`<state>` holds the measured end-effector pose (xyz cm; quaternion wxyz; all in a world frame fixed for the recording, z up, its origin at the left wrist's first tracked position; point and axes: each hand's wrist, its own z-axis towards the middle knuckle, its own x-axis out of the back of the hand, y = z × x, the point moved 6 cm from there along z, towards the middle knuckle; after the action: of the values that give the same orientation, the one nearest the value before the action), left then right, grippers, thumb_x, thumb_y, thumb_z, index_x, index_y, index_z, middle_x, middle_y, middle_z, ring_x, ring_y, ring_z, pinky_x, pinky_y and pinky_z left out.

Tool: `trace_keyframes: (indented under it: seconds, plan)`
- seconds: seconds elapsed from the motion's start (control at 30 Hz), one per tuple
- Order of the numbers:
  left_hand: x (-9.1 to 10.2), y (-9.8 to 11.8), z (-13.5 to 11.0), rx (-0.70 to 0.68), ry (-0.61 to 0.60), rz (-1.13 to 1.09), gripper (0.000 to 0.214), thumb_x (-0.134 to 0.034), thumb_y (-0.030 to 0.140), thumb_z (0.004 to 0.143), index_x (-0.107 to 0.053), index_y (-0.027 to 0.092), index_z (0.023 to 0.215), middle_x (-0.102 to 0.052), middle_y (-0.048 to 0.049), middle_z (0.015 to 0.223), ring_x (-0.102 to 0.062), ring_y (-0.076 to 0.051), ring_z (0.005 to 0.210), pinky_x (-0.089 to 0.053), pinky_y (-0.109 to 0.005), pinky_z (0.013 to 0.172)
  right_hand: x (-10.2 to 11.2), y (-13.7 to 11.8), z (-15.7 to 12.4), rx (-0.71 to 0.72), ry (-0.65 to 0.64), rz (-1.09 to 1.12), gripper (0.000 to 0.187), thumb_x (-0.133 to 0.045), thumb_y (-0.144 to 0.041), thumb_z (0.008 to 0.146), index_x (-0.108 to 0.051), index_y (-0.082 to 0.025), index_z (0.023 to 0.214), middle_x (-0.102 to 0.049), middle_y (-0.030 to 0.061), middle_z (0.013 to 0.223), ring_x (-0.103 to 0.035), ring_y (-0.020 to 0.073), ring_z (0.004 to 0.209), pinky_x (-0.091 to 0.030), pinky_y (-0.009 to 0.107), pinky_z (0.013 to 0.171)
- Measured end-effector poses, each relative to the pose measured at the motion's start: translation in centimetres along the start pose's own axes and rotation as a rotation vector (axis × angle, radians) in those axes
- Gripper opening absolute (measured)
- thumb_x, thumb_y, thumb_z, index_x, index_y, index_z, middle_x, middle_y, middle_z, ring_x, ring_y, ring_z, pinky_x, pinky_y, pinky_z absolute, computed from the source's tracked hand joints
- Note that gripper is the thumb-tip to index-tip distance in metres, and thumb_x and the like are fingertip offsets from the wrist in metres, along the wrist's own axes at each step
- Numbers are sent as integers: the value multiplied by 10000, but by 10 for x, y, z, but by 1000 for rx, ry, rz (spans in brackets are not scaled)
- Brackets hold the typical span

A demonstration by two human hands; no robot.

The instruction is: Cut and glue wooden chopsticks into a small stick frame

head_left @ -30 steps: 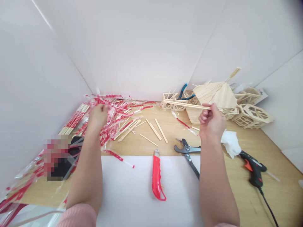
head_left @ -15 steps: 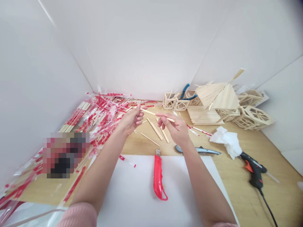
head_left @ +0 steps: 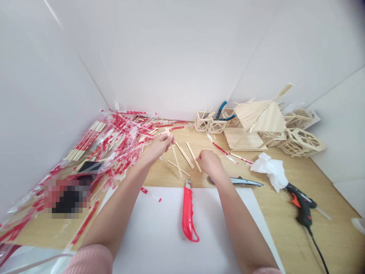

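My left hand [head_left: 159, 146] pinches a thin wooden stick [head_left: 176, 161] near its far end; the stick slants down toward the table's near side. My right hand [head_left: 209, 163] rests knuckles-up on the wooden table [head_left: 285, 228], fingers curled over the near end of a pair of loose sticks [head_left: 193, 154]. Whether it grips one is hidden. More loose sticks [head_left: 184, 155] lie between the two hands. A red utility knife [head_left: 188, 213] lies on a white sheet [head_left: 159, 243] just below both hands.
Red-and-clear wrappers [head_left: 114, 140] with packed sticks pile up at the left. Black-handled pliers [head_left: 242, 182], a white tissue [head_left: 270, 169] and a glue gun [head_left: 302, 207] lie to the right. Stick-built models [head_left: 256, 121], lattice cubes [head_left: 205, 123] and blue pliers [head_left: 221, 110] stand at the back.
Both hands came together at the middle, and the stick passed from my right hand to my left. My right hand then dropped onto the loose sticks.
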<state>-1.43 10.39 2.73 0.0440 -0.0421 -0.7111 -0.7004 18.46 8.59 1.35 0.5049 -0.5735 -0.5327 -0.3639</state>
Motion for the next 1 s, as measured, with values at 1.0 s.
trace_keyframes:
  seconds: [1.0]
  plan:
    - [12,8,-1,115,-4,-183,207,-495,327,835,-511,130,775,-652,-44,691,-650,-145,647,-532,-335,700,-42,-48,-4,118,117,-110,249,-322,-72,862,-521,-143,994,-604,115,913,-638,199,781,-463,256,634]
